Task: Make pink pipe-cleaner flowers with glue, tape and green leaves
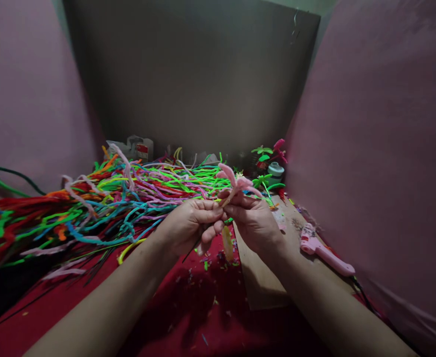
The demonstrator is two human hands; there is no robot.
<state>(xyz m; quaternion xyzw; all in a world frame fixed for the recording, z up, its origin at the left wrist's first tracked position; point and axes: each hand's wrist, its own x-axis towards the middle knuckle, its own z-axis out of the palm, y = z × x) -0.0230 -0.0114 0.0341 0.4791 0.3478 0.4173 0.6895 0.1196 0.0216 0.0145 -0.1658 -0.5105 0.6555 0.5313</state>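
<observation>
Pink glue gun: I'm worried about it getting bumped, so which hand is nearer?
Right. The right hand is left of the pink glue gun, not touching it; the left hand is farther left, beyond the right hand.

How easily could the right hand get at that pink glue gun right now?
Probably yes: nothing visible blocks the way from the right hand to the pink glue gun. But that hand is holding the pink flower, so it would likely have to let go first.
</observation>
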